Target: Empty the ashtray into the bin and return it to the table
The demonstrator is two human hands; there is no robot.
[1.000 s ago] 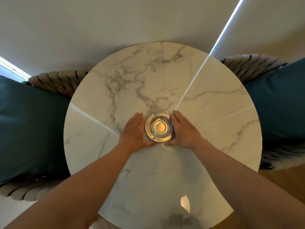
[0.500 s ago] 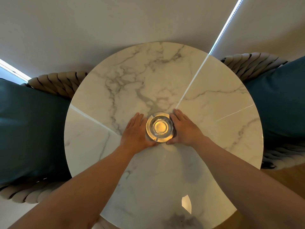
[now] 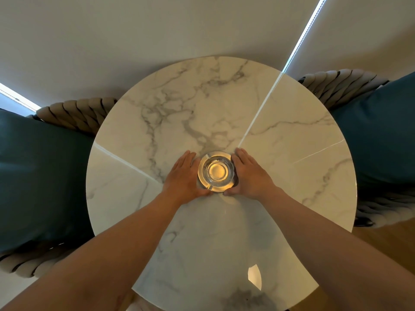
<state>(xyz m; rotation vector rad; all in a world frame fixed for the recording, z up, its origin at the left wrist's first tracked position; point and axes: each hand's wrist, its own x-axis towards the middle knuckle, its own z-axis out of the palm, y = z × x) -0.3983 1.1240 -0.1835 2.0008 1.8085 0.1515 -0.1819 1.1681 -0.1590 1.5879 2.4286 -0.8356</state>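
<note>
Ashtray [image 3: 216,171], round clear glass with notched rim, sits upright on the round marble table [image 3: 292,176], close to the table's centre and slightly toward the person's side of it. Bowl glows amber from reflected light; contents cannot be made out. Left hand [image 3: 183,178] lies palm down against the ashtray's left side, fingers straight and together, pointing away from the person, thumb curled under the near edge of the glass. Right hand [image 3: 251,175] mirrors it on the ashtray's right side, fingers extended, thumb tucked at the near rim. Both hands cup the ashtray between them, touching its wall, with the thumbs nearly meeting below it; whether it is lifted off the marble cannot be told. Both bare forearms run from the ashtray back to the lower corners of the view. Table surface is white with grey veining and shows bright straight reflections crossing it. Left of the table, a teal cushion [image 3: 42,176] rests on a woven rope chair [image 3: 76,113]; right of the table, a second teal cushion [image 3: 381,131] on a like chair [image 3: 341,84].
</note>
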